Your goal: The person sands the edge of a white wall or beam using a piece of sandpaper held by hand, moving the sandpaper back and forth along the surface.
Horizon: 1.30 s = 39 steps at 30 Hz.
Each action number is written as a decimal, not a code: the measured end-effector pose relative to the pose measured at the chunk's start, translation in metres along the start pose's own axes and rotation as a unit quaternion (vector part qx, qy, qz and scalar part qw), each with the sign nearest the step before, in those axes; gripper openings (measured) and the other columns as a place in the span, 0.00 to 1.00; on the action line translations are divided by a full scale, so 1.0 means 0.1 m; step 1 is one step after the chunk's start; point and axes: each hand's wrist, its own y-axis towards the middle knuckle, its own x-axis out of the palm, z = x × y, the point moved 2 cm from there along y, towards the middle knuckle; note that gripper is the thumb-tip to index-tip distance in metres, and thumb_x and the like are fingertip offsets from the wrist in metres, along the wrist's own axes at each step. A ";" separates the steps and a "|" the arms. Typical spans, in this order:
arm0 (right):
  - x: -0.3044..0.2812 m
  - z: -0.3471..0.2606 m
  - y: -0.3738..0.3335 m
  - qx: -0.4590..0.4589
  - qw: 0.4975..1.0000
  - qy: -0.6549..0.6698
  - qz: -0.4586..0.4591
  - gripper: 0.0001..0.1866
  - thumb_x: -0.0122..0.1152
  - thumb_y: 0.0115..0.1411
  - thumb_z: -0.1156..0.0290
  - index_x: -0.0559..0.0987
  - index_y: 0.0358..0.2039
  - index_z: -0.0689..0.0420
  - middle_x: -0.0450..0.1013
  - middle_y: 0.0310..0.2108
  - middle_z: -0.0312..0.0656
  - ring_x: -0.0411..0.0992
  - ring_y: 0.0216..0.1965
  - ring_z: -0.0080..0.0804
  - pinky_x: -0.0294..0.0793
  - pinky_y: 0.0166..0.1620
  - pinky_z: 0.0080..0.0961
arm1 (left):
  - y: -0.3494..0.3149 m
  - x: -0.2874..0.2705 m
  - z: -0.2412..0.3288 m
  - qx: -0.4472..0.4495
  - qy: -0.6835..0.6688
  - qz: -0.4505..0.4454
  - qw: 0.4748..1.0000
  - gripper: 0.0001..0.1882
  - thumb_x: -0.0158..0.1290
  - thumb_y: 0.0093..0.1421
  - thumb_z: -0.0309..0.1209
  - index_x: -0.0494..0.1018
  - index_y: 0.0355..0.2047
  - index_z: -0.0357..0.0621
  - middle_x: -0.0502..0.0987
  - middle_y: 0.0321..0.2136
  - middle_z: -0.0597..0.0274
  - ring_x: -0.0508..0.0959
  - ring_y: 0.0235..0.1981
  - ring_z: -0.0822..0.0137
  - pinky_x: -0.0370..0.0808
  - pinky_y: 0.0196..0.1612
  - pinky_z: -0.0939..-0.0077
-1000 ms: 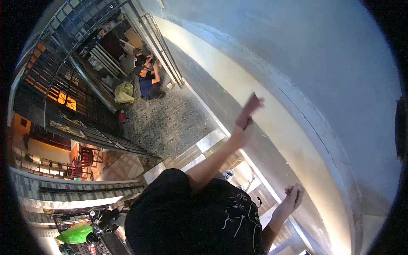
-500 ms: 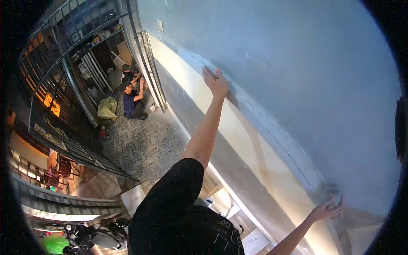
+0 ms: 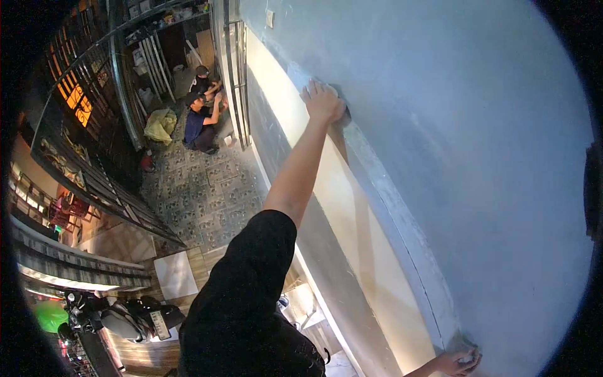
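My outstretched left hand (image 3: 323, 103) lies spread on the grey wall strip (image 3: 397, 217), along the upper edge of the cream band (image 3: 345, 210); if my curled right hand (image 3: 460, 362) grips something, I cannot tell.

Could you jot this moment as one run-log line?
left hand: spread against wall | right hand: curled at wall, contents unclear | motorbike: lower left

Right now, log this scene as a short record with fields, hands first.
Left hand: fingers spread against the wall, at its pale strip
Right hand: at the wall, lower right, fingers curled; contents unclear
Wall: blue-gray above, cream band below
Other people: two, low on patterned floor
Motorbike: lower left
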 end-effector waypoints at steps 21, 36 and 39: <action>0.10 1.04 -0.01 -0.027 0.987 -0.116 -0.106 0.31 0.46 0.59 0.38 0.74 0.42 0.56 0.69 0.43 0.45 0.65 0.47 0.44 0.55 0.52 0.57 | 0.02 0.02 0.08 0.034 0.020 0.032 0.999 0.37 0.40 0.55 0.45 0.58 0.61 0.32 0.55 0.64 0.45 0.46 0.68 0.48 0.40 0.67 0.49; 0.14 0.72 -0.18 -0.056 0.994 -0.074 -0.050 0.20 0.52 0.59 0.43 0.77 0.41 0.44 0.72 0.45 0.36 0.67 0.48 0.37 0.58 0.53 0.48 | -2.03 -0.42 1.13 0.129 -0.012 -0.065 0.989 0.41 0.46 0.55 0.45 0.52 0.61 0.25 0.50 0.63 0.33 0.45 0.67 0.43 0.41 0.67 0.51; 0.16 0.74 -0.23 -0.064 0.992 -0.097 -0.051 0.18 0.50 0.60 0.42 0.80 0.36 0.37 0.73 0.45 0.30 0.67 0.48 0.34 0.59 0.52 0.44 | -2.64 -0.49 1.41 0.175 -0.044 -0.071 0.981 0.41 0.45 0.57 0.46 0.50 0.61 0.22 0.47 0.63 0.30 0.43 0.67 0.40 0.42 0.66 0.45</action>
